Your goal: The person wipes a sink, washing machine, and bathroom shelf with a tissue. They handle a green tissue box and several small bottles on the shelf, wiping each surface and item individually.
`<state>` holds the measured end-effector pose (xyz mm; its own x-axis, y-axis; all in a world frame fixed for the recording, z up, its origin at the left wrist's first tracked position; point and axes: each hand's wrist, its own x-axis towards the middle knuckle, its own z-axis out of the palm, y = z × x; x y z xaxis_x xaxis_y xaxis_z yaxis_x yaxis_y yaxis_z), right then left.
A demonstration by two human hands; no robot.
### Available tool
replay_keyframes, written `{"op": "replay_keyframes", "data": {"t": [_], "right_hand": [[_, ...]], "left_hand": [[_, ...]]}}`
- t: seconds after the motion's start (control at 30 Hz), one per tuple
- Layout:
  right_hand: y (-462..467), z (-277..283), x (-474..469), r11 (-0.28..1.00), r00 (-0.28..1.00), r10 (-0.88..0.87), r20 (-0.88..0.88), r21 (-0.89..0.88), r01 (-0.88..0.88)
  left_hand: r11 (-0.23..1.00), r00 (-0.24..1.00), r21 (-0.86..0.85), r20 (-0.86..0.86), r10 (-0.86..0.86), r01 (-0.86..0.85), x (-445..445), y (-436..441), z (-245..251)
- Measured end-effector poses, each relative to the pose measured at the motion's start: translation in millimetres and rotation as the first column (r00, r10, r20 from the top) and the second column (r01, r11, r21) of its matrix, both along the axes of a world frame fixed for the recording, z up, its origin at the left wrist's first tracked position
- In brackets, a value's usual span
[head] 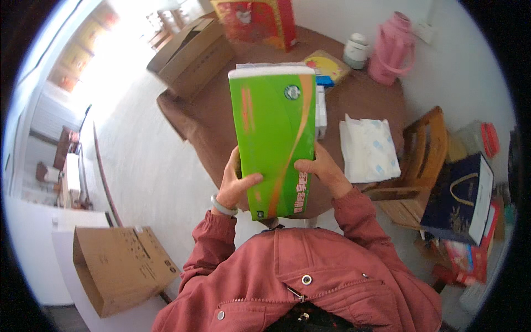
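Observation:
A green printed packet point(274, 141), with white layered edges showing at its top, is held up over the table in both hands. My left hand point(237, 182) grips its lower left side, thumb on the front. On the lower right side my right hand point(321, 166) holds on the same way. What the fingers do behind the packet is hidden. Right of it, white folded pads point(369, 149) with pale blue marks lie on the brown-covered table point(352, 103). Partly behind the packet are a white box point(320, 112) and a small blue item point(325, 81).
An open cardboard box point(199, 62), a red gift box point(257, 20), a lidded jar point(356, 50) and a pink thermos flask point(393, 50) stand on the table. A wooden chair point(427, 145) and a dark paper bag point(456, 199) are right; another cardboard box point(124, 265) is lower left.

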<state>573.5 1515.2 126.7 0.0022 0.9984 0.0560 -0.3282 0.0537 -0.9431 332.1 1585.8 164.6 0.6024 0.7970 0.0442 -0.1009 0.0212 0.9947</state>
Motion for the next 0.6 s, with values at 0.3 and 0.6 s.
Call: {"op": "replay_keyframes", "data": {"t": [0.3, 0.6], "right_hand": [[-100.8, 14.8, -30.4, 0.939, 0.902, -0.343, 0.261, 0.060, 0.340], [-149.1, 32.2, -63.8, 0.916, 0.851, -0.400, 0.340, 0.119, 0.383]], "left_hand": [[0.918, 0.923, 0.099, -0.042, -0.382, 0.384, -5.5, -27.8, -3.2], [0.842, 0.895, 0.309, -0.102, -0.434, 0.443, -24.0, -44.6, -4.6]]}}
